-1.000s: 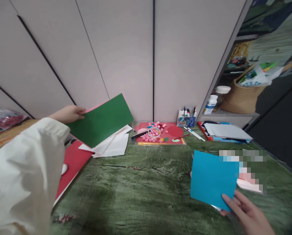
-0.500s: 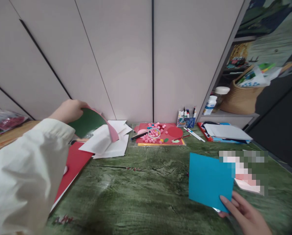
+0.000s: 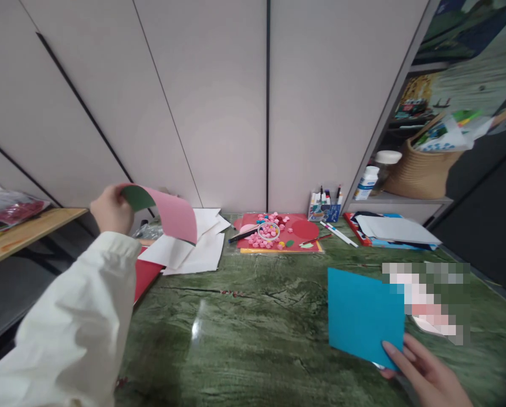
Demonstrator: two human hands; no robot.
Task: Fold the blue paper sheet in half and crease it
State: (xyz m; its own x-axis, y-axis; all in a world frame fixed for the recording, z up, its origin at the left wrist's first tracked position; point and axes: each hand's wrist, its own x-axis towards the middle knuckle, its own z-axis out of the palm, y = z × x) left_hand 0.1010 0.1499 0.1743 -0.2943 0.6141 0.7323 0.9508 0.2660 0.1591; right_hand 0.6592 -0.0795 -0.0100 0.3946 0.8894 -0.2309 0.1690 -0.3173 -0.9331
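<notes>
At the left, my left hand (image 3: 112,210) pinches the edge of a curved sheet, pink paper (image 3: 177,215) on one face and green on the other. The sheet's free end hangs over white papers (image 3: 202,254) at the table's back left. Low on the right, my right hand (image 3: 424,362) holds a square of blue paper (image 3: 365,316) by its lower right corner, thumb on top. Something shiny shows under that corner, too small to tell. Part of a red sheet (image 3: 146,277) shows beside my left sleeve.
On the green table (image 3: 253,328), a red sheet (image 3: 306,230) carries pink pieces (image 3: 259,240) and a ring. Markers (image 3: 325,206) stand in a box behind it. Papers and a book (image 3: 392,229) lie back right. A wooden surface (image 3: 20,232) is left, a basket (image 3: 424,169) on the shelf.
My left hand has moved slightly left and down, and its sheet now curves over, showing more pink. Less of the red sheet shows beside my sleeve. My right hand and the blue paper have barely moved.
</notes>
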